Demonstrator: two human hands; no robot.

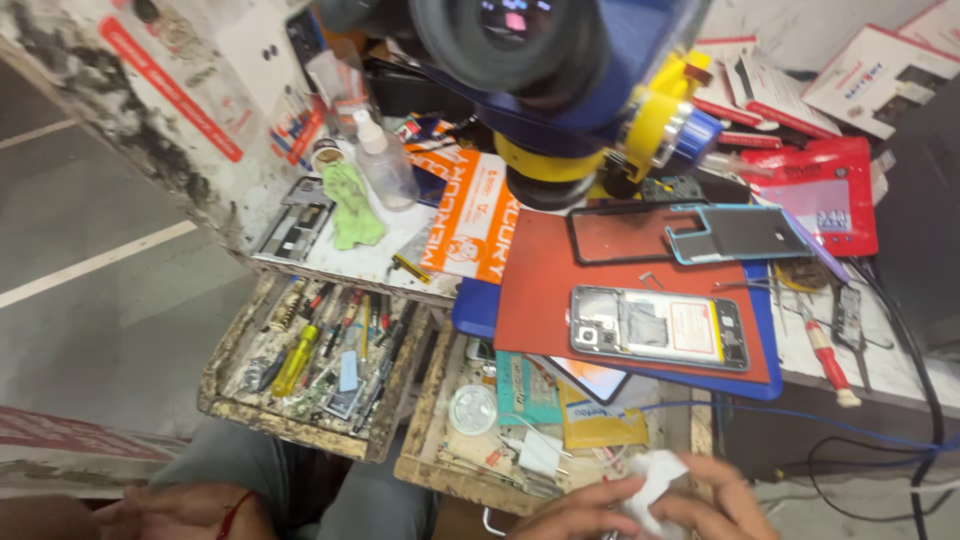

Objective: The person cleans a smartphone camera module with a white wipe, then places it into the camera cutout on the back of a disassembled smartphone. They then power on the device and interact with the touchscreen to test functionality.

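My right hand [700, 505] is at the bottom edge, closed around a crumpled white tissue [650, 478], just in front of an open wooden drawer [425, 455]. My left hand [175, 512], with a red thread at the wrist, lies flat on my grey trouser leg [245, 462] at the bottom left and holds nothing. Above the right hand, an opened phone [660, 328] lies with its insides up on a red mat [540, 300]. A blue-rimmed back cover [735, 232] and a thin black frame [620, 235] lie farther back on the mat.
A blue and yellow microscope head [570, 90] hangs over the bench. A second open drawer [310, 355] at the left holds several screwdrivers and tweezers. A clear bottle [383, 160], a green cloth [352, 205], a red-handled screwdriver [830, 355], red boxes and black and blue cables [850, 430] crowd the bench.
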